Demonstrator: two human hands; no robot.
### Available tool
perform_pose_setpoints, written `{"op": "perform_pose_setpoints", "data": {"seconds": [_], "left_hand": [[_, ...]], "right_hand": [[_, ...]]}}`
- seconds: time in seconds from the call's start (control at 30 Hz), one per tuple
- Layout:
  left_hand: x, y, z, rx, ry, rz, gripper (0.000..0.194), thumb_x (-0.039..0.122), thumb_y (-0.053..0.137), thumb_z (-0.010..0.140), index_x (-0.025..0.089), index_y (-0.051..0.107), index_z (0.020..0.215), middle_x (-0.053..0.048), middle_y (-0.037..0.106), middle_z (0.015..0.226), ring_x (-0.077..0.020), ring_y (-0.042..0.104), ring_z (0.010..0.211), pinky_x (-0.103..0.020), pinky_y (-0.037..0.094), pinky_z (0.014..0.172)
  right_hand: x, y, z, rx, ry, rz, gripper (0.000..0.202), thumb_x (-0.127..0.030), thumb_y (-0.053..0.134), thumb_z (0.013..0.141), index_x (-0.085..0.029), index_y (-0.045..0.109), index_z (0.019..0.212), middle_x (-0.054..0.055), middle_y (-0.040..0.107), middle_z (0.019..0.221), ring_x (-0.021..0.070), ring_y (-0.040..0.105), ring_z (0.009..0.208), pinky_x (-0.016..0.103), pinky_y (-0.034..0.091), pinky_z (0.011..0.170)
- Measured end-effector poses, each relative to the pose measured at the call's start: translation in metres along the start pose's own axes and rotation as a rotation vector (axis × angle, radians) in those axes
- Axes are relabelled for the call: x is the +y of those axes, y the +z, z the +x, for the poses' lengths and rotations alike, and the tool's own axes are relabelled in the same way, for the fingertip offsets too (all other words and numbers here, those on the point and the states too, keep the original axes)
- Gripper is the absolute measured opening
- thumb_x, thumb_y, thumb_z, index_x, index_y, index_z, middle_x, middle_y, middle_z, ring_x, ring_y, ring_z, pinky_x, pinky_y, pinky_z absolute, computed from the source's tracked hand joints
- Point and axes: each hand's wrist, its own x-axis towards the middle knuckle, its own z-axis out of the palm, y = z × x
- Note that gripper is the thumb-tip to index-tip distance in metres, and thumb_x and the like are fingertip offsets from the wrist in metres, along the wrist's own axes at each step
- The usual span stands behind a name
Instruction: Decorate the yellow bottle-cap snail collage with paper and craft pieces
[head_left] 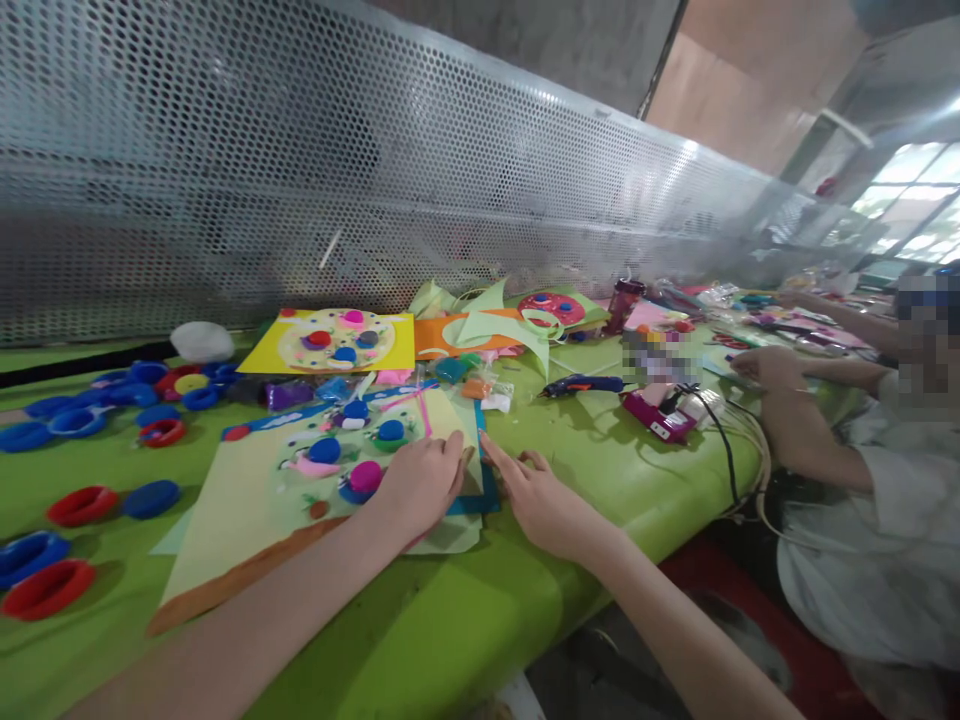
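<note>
A pale craft sheet (247, 480) with blue, pink and green clay shapes and a brown strip lies on the green table (592, 460). My left hand (429, 480) rests on the sheet's right part, fingers bent together; whatever they may pinch is too small to make out. Just right of it, my right hand (536, 495) touches the right edge of the blue backing (486, 490), its index finger stretched out and the other fingers curled. Small clay bags (289, 395) lie behind the sheet.
Blue and red rings and lids (82, 507) lie at left. Behind are a yellow decorated card (259, 350) and a perforated metal screen (225, 180). A glue gun (585, 384), pink power strip (664, 415) and cables lie at right, near another person (862, 520).
</note>
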Motion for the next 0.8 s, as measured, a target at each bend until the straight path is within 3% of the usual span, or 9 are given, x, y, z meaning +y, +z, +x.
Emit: {"op": "perform_pose_setpoints", "data": {"seconds": [0.17,0.33,0.5,0.67,0.8], "left_hand": [[-0.0004,-0.0001,-0.0001,0.002,-0.002,0.004,0.023,0.021,0.033,0.091,0.01,0.05,0.103,-0.013,0.066,0.08,-0.0258,0.064,0.074,-0.034,0.048,0.062],[-0.0001,-0.0001,-0.0007,-0.002,-0.013,0.009,0.023,0.02,0.034,0.09,0.011,0.05,0.104,-0.012,0.065,0.078,-0.0251,0.064,0.072,-0.033,0.048,0.06],[0.002,0.0015,-0.0007,-0.011,-0.026,0.015,0.022,0.018,0.035,0.089,0.011,0.05,0.105,-0.013,0.065,0.081,-0.0267,0.064,0.074,-0.034,0.048,0.061],[0.0044,0.0012,0.0001,-0.024,-0.046,0.012,0.023,0.02,0.032,0.091,0.01,0.05,0.102,-0.015,0.065,0.08,-0.0283,0.064,0.075,-0.036,0.049,0.06],[0.0051,0.0004,0.0001,-0.029,-0.039,0.003,0.023,0.02,0.033,0.091,0.01,0.049,0.104,-0.015,0.064,0.081,-0.0289,0.064,0.078,-0.036,0.049,0.061]], "right_hand": [[0.0038,-0.0004,0.003,0.08,0.011,0.033,0.066,-0.002,0.029,0.076,-0.006,0.025,0.141,0.021,0.038,0.139,0.0283,0.057,0.104,0.054,0.035,0.096],[0.0041,0.0055,0.0008,0.044,-0.044,0.027,0.079,0.002,0.028,0.069,-0.003,0.004,0.145,0.021,0.052,0.127,0.0267,0.063,0.092,0.052,0.037,0.096],[0.0035,0.0075,0.0006,0.042,-0.038,-0.008,0.087,0.004,0.027,0.067,-0.005,-0.014,0.143,0.021,0.048,0.131,0.0264,0.059,0.103,0.049,0.038,0.096],[0.0008,0.0051,-0.0003,0.04,-0.032,-0.013,0.091,0.005,0.029,0.063,-0.005,-0.014,0.143,0.021,0.045,0.133,0.0262,0.059,0.105,0.048,0.039,0.096],[-0.0017,0.0008,0.0024,0.026,-0.007,0.022,0.086,0.004,0.029,0.063,-0.003,0.003,0.145,0.02,0.05,0.129,0.027,0.059,0.105,0.051,0.036,0.098]]}}
